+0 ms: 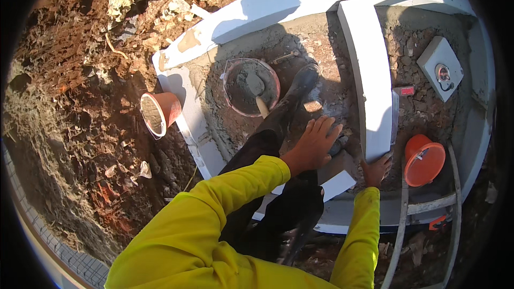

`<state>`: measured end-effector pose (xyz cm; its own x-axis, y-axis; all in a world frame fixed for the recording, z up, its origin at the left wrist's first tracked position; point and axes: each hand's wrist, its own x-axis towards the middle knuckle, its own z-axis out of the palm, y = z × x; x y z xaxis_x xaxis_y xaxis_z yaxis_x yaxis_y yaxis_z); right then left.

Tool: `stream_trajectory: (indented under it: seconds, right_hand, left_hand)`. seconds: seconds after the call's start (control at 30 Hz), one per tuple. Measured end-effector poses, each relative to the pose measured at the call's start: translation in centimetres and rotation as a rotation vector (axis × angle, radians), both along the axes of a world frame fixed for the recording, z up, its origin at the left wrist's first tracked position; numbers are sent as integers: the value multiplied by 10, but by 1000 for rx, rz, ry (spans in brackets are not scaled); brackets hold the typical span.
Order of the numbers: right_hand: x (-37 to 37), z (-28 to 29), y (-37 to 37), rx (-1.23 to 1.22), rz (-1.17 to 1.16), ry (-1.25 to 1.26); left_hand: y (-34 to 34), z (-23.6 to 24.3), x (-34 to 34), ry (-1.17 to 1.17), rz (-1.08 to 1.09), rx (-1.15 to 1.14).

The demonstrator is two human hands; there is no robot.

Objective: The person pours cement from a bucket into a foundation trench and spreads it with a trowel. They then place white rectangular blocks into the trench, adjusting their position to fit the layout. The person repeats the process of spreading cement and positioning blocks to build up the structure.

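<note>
My right hand [376, 170] grips the near end of a long white block wall piece [369, 75], thumb on its left side and fingers toward the right. My left hand [313, 147] hovers to the left of that piece, palm down, fingers stretched out and holding nothing. Beneath and beside the left hand lies a smaller white block [338, 184], partly hidden by my leg. A narrow grey bar [395, 115] lies against the white piece's right side, near a small red object [407, 91].
A mortar bucket [251, 86] with a trowel [256, 83] stands left of my boot [305, 80]. An orange bucket [424, 160] sits by a ladder [455, 200]. Another bucket [160, 112] is outside the white outer wall [257, 13]. A square block [440, 67] carries a tape roll [443, 72].
</note>
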<state>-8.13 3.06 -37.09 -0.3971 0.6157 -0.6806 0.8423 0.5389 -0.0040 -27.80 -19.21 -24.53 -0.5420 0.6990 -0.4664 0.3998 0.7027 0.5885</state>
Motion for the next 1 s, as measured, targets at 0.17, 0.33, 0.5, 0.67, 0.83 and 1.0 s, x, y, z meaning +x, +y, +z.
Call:
stream_trajectory:
  seconds: [0.17,0.33,0.5,0.67,0.83,1.0]
  right_hand:
    - [-7,5,2,-12,113,38]
    - [-10,-11,2,16,132,18]
    - [-12,-12,0,26,76,-15]
    - [-13,-9,4,-9,44,12]
    - [-24,-3,3,-23,-3,-57]
    - [-7,-21,1,33,56,-66]
  left_hand:
    - [-19,26,63,-74,130,-23]
    - [-36,-4,74,-67,154,-50]
    - [-42,-25,48,-71,76,-129]
    - [-6,-69,-36,230,-174,-49]
    - [78,-120,-147,603,-607,-8]
    - [148,-134,-208,819,-887,-91]
